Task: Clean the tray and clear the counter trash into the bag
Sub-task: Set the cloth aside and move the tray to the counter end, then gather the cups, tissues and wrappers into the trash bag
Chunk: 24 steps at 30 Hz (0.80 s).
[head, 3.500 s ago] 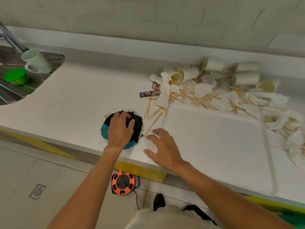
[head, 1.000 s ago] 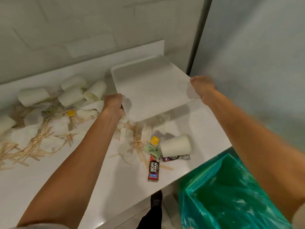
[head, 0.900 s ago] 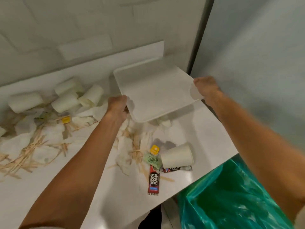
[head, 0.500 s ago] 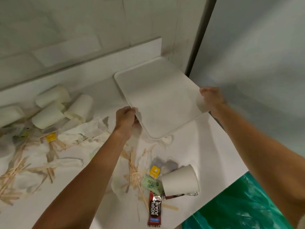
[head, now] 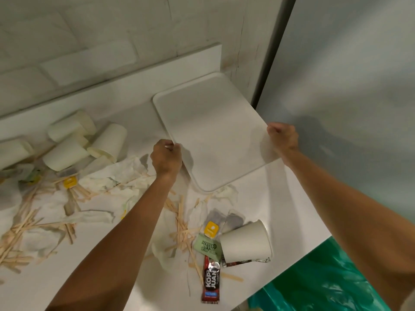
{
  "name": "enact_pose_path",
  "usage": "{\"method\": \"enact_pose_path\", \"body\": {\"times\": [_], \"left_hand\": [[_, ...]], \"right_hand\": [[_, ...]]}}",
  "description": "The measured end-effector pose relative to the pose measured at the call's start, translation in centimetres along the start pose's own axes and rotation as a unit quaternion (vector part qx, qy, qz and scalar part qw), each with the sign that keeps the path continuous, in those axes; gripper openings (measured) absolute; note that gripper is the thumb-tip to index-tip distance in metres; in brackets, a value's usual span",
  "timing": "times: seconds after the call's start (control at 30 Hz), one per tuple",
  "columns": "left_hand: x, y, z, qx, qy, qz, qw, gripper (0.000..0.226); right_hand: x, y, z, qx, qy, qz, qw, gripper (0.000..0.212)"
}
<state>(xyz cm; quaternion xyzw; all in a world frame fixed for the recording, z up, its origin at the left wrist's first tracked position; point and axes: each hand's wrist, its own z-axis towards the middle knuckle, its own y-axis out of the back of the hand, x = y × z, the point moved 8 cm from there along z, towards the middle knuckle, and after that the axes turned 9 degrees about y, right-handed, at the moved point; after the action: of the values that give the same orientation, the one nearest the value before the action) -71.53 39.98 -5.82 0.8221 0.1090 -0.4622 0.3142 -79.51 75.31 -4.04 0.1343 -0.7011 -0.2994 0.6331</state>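
Tray (head: pixel 213 131) gripped: left hand (head: pixel 167 159), right hand (head: pixel 283 140)

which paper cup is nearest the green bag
The lone paper cup lying on its side at the right edge of the counter, just beside the green bag. The other cups lie clustered far left near the wall.

"KOPI JUAN" on red sachet (head: pixel 211 281)

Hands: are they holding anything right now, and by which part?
Yes, the white tray. The left hand grips its left edge and the right hand grips the opposite, right edge, both toward the near end.
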Motion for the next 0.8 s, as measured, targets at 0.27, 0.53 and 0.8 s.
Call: {"method": "enact_pose_path", "body": {"times": [0.27, 0.53, 0.8], "left_hand": [[-1.0, 0.3, -0.3, -0.005, -0.010, 0.068, 0.998, 0.019], [-2.3, 0.2, -5.5, 0.067, -0.172, 0.201, 0.962, 0.033], [0.6, -1.5, -11.7, 0.273, -0.350, 0.369, 0.816, 0.017]], "right_hand": [[5.0, -0.6, -7.6, 0.132, 0.265, 0.007, 0.955, 0.003], [4.9, -4.7, -15.5, 0.370, 0.265, -0.062, 0.889, 0.029], [5.8, -5.3, -17.9, 0.333, 0.347, -0.144, 0.865, 0.013]]}}
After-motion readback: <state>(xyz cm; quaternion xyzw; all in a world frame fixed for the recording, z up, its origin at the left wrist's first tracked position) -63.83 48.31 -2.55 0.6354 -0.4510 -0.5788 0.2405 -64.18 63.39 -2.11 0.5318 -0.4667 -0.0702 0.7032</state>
